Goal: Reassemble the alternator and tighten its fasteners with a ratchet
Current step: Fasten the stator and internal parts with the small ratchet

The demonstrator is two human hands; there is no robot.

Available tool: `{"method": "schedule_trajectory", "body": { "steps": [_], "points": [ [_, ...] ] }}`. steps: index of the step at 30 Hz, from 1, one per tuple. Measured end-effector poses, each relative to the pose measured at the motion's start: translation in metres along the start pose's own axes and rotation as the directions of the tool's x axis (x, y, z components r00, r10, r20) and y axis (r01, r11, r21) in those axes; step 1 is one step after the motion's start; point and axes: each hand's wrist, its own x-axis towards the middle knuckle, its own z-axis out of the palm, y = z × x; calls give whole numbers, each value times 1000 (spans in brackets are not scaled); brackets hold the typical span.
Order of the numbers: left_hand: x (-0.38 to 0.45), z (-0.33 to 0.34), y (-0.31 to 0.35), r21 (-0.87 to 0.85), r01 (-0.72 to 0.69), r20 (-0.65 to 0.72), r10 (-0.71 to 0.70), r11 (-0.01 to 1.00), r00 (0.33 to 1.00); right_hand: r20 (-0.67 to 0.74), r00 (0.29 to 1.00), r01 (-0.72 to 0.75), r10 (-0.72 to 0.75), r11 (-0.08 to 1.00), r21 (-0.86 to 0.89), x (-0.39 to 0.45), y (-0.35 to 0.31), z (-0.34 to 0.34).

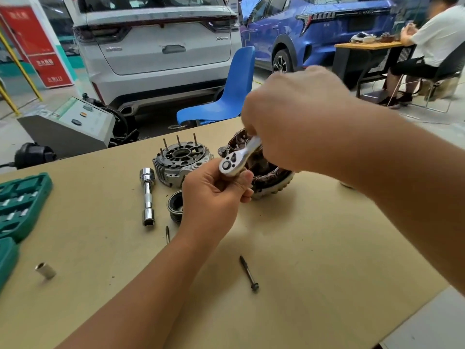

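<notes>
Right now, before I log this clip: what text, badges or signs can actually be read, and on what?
"X" followed by small blurred characters: badge on the white car's tailgate.
Wordmark on the tailgate's left: too blurred to read.
White characters on the red sign panels: blurred, not readable.
Lettering on the blue car's light bar: too faint to read.
Ratchet, sockets and alternator parts: no readable markings.
</notes>
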Motion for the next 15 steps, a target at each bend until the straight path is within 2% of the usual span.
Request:
{"method": "schedule_trajectory", "body": {
  "steps": [1,2,5,7,9,10,14,15],
  "points": [
    [0,0,0,-12,-2,-6,2,1000,1000,-31,998,-45,46,999,13,-4,3,2],
    [0,1,0,-29,-3,-22,2,1000,1000,10,998,-58,58,997,46,-8,1,-1],
    [-2,5,1,-42,-17,-54,15,999,998,237,970,31,-61,991,128,-19,-4,5],
    [-1,4,2,-27,-12,-21,12,1000,1000,205,979,-28,-8,985,171,-18,4,5],
    [-1,3,2,-12,-16,14,16,1000,1000,31,995,-103,100,985,140,-19,13,2],
    [-1,2,2,-16,-20,15,20,1000,1000,-9,995,-101,102,989,108,-19,12,2],
    [-1,3,3,-4,-53,-3,53,999,999,194,978,42,-75,984,171,-7,-2,9],
    [0,3,2,0,-43,3,43,999,999,173,983,35,-64,986,165,-5,1,9]
  ]
}}
